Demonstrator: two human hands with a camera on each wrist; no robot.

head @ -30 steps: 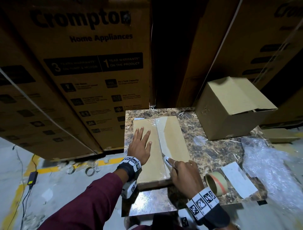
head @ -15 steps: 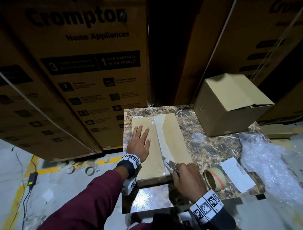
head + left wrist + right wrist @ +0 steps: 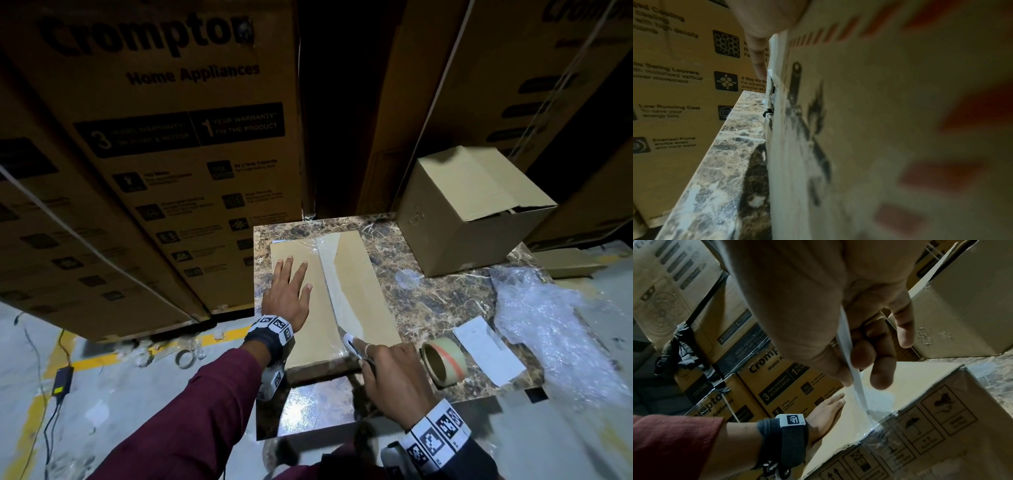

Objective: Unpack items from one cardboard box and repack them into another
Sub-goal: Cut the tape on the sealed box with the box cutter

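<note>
Tan box (image 3: pixel 308 318) mid-frame with a shiny clear tape strip (image 3: pixel 337 291), on a brown marbled counter (image 3: pixel 445 308). Maroon sleeve (image 3: pixel 191 411) lower left, yellow floor stripe (image 3: pixel 99 359), black-and-white checker wristbands (image 3: pixel 435 435).

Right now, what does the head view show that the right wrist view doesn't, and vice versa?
Head only: the beige tape roll, white paper slip, crumpled bubble wrap and open flaps of the second cardboard box.
Right wrist only: handling symbols printed on the sealed flat cardboard box's side.
Both: left hand pressing flat, right hand gripping the white cutter at the taped seam.
</note>
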